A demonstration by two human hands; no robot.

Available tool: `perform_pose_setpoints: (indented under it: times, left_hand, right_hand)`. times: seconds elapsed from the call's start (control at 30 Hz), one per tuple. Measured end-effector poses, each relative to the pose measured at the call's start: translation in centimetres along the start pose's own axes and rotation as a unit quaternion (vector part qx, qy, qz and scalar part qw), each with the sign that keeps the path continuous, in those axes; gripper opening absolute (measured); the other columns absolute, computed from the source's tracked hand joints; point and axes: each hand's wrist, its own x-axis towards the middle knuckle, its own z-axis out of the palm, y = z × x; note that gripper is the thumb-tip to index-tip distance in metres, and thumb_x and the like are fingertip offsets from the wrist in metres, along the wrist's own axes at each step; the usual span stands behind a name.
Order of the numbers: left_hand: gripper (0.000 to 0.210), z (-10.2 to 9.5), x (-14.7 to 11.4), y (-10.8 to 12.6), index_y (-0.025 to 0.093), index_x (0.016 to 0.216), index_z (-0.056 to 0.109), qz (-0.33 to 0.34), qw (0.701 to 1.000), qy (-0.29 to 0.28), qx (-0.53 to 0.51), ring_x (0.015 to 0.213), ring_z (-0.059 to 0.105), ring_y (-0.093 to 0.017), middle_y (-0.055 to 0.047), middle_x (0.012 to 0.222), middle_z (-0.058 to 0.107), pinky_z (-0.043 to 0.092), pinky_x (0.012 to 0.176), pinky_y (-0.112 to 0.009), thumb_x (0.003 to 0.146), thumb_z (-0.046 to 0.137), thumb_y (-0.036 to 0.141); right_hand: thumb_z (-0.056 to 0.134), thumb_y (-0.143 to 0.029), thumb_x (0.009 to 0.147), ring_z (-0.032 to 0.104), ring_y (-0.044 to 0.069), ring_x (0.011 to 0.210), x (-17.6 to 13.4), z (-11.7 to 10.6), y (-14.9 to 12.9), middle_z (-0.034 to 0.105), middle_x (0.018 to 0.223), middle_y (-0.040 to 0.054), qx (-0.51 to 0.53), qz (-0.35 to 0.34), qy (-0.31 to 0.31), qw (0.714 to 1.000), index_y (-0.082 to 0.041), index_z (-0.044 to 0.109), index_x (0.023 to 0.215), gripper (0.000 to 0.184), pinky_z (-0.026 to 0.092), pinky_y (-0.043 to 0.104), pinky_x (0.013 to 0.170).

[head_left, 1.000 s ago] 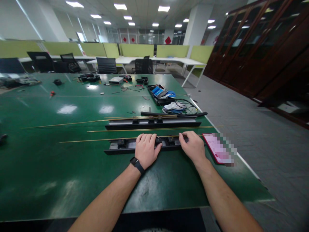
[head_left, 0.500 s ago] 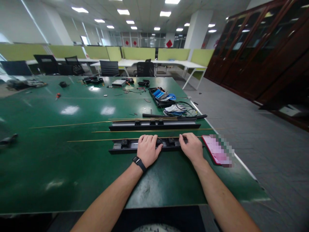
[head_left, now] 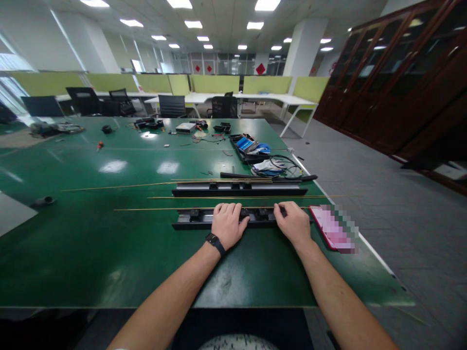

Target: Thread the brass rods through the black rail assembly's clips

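A black rail (head_left: 193, 226) with a silvery inner channel and several black blocks lies crosswise in front of me. My left hand (head_left: 229, 224) is closed over its middle, fingers across the far edge and thumb on the near side. A thin brass-coloured rod (head_left: 146, 209) runs along the rail's far edge and sticks out well to the left. Near the rail's right end, my right hand (head_left: 294, 222) pinches at the rod with thumb and forefinger; the exact contact is partly hidden by the fingers.
Beyond lie more thin rods (head_left: 175, 198) and a second black rail (head_left: 237, 192). A pink-screened device (head_left: 328, 226) sits right of my hand. Farther off are gloves (head_left: 268, 167), a black tray (head_left: 248, 159) and scattered tools. A white sheet (head_left: 14, 214) shows at left.
My view has turned slightly left, so the scene sits farther right and a white sheet has come in at the left edge. Both hands keep their places on the rail.
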Motion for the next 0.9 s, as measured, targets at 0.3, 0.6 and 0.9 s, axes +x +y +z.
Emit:
perform_pose_setpoints:
  times: [0.3,0.6,0.9]
  left_hand:
    - [0.039,-0.1,0.3,-0.1,0.02,0.124,0.064,-0.003,1.0,-0.022,0.01,0.106,0.062,-0.028,-0.01,0.108,0.071,0.04,0.102,-0.047,0.102,0.055,0.052]
    - [0.039,-0.5,0.0,-0.4,0.021,0.122,0.062,-0.009,0.999,-0.023,0.022,0.105,0.06,-0.028,-0.008,0.106,0.069,0.04,0.1,-0.047,0.101,0.057,0.053]
    - [0.038,-2.0,-1.3,-1.9,0.022,0.123,0.063,-0.006,0.999,-0.037,0.029,0.106,0.06,-0.027,-0.008,0.107,0.069,0.039,0.1,-0.047,0.101,0.058,0.053]
  right_hand:
    - [0.055,-0.042,0.101,0.069,0.021,0.083,-0.3,0.7,0.3,0.074,0.092,0.0079,0.005,0.007,0.016,1.0,-0.019,0.072,0.091,0.03,0.048,0.032,0.073]
    - [0.054,-0.041,0.102,0.068,0.02,0.081,-0.6,1.7,0.3,0.074,0.089,0.0067,-0.018,-0.002,0.046,0.999,-0.019,0.072,0.089,0.031,0.045,0.03,0.069]
    - [0.056,-0.038,0.102,0.068,0.018,0.079,-1.2,1.2,-2.0,0.074,0.089,0.0054,-0.012,-0.034,0.017,0.999,-0.019,0.072,0.09,0.028,0.045,0.029,0.069]
